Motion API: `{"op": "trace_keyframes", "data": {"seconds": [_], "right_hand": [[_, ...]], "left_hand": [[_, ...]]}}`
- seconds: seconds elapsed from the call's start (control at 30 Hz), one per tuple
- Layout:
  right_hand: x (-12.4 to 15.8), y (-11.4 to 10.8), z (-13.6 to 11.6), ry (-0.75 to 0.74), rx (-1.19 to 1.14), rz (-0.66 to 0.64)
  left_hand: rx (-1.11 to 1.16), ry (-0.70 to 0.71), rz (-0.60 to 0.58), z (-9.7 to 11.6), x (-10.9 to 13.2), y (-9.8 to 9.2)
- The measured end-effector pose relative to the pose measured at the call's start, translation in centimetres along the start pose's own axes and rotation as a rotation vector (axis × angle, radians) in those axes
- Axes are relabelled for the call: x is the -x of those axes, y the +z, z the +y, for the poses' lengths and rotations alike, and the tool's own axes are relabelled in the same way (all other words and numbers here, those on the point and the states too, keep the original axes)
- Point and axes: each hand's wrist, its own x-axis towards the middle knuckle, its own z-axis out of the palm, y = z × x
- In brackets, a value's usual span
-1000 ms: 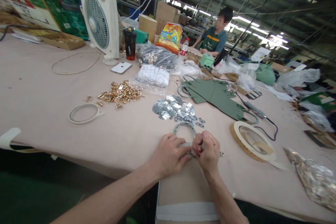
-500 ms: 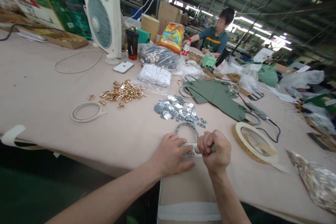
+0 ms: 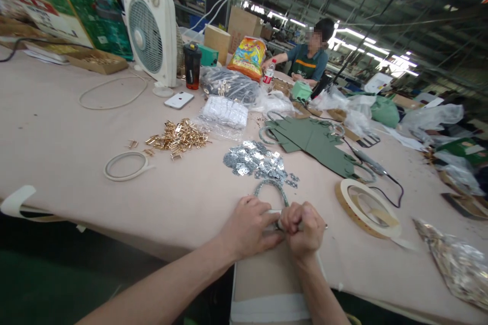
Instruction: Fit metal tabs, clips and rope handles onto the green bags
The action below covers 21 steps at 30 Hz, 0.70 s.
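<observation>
A beige panel [image 3: 263, 277] with a green-grey loop handle [image 3: 271, 183] at its top lies over the table's front edge. My left hand [image 3: 252, 227] lies on the panel's top end, fingers stretched out and pressing beside the handle's base. My right hand [image 3: 303, 228] is a fist beside it, wrapped round a slim rod-like tool [image 3: 326, 227]; one small end sticks out at the right, and the rest is hidden. Just beyond the handle is a pile of small silver metal plates [image 3: 253, 158]. Gold-coloured metal fasteners [image 3: 179, 137] are heaped farther left.
Tape rolls lie left [image 3: 125, 166] and right [image 3: 368, 208]. Dark green panels [image 3: 316, 144] with loop handles and a corded pen-like tool [image 3: 368, 161] are at back right. A fan [image 3: 148, 30], phone [image 3: 179, 100] and bottle [image 3: 191, 66] stand behind. A person [image 3: 308, 56] sits across.
My right fist has moved slightly left, closer to my left hand, and turned, so the tool's end now points out to the right. My left hand stays on the panel.
</observation>
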Motion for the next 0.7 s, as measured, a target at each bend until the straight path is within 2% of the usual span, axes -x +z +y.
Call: {"op": "trace_keyframes", "data": {"seconds": [0.1, 0.27, 0.47, 0.6, 0.7], "right_hand": [[0.1, -0.5, 0.6, 0.058, 0.004, -0.002], [-0.5, -0.7, -0.7, -0.086, -0.044, 0.036], [-0.2, -1.6, 1.5, 0.094, -0.033, 0.045], [-0.3, -1.8, 0.0, 0.058, -0.082, 0.108], [0.2, -1.6, -1.2, 0.023, -0.091, 0.101]], "left_hand": [[0.003, 0.0, 0.0, 0.0, -0.1, 0.1], [0.001, -0.006, -0.007, -0.1, -0.1, 0.2], [0.003, -0.003, 0.0, 0.1, -0.1, -0.1], [0.038, 0.005, -0.024, 0.1, -0.1, -0.5], [0.068, -0.01, -0.043, -0.1, -0.2, -0.6]]}}
